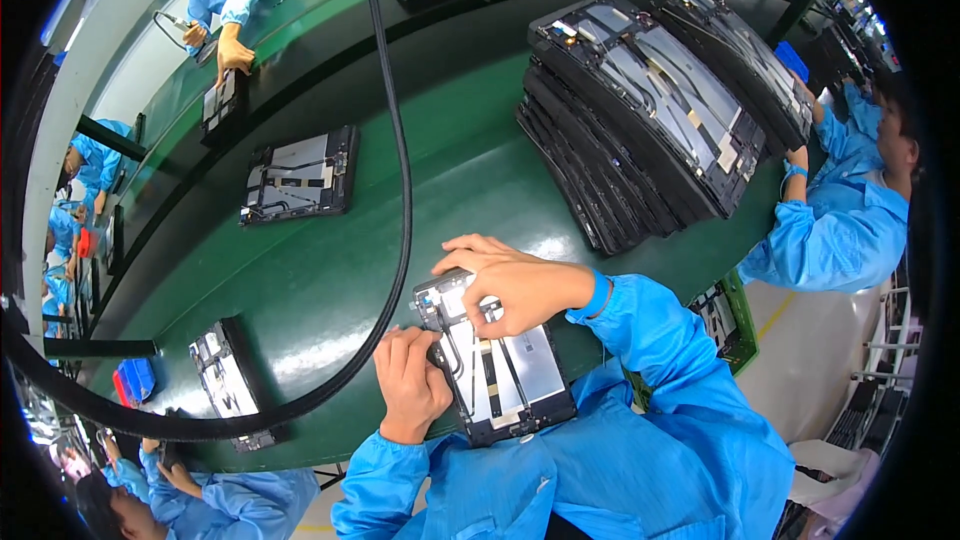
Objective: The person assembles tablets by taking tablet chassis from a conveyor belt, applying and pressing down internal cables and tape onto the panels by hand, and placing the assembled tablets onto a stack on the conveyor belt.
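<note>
An opened tablet (537, 362) lies right in front of me at the table's near edge, its silver battery plates, black ribbon cables and small boards bare. My left hand (410, 380) grips its left edge with curled fingers, the thumb along the frame. Over its upper part bends my right hand (520, 290), wearing a blue wristband (600, 293). Thumb and forefinger of that hand are drawn together close to the cables, while the other fingers reach past the top edge. Whatever is between the fingertips is too small to make out.
A tall stack of opened tablets (650, 110) stands at the far right of the green table (460, 170). Single tablets (300, 176) (228, 380) lie leftward. A thick black cable (400, 160) hangs across the view. Co-workers (840, 190) in blue sit right, left and opposite. A green crate (738, 325) stands beside me.
</note>
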`<action>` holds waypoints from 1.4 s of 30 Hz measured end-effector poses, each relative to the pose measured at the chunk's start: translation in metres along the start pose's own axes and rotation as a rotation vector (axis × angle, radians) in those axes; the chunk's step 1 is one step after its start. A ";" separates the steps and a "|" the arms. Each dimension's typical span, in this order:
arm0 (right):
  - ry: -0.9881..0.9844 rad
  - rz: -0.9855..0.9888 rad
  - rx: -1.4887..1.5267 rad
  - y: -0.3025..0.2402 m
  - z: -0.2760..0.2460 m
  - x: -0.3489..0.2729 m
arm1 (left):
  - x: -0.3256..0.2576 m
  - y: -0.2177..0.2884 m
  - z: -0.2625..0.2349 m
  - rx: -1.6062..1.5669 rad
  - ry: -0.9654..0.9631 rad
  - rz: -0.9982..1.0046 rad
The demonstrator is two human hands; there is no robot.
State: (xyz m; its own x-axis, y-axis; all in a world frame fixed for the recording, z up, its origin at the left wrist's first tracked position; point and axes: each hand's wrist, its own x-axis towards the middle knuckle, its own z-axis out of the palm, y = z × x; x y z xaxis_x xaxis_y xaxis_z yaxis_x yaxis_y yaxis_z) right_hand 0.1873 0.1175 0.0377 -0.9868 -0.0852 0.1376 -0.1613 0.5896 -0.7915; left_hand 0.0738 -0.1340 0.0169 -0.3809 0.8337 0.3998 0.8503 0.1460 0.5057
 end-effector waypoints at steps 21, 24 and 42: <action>0.417 0.355 0.024 -0.006 -0.011 -0.078 | 0.046 0.028 0.004 -0.128 -0.195 0.410; 0.418 0.335 -0.003 -0.003 -0.008 -0.080 | 0.039 0.040 0.005 -0.226 -0.262 0.257; 0.415 0.285 0.021 0.003 -0.002 -0.083 | 0.036 0.062 0.026 0.009 -0.326 0.257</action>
State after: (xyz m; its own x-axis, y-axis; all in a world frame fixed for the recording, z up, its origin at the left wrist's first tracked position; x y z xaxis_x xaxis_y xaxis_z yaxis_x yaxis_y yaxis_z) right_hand 0.2684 0.1276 0.0253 -0.9039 0.4057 0.1358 0.1094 0.5261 -0.8434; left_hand 0.1221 -0.0807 0.0424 -0.0217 0.9684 0.2486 0.9064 -0.0859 0.4136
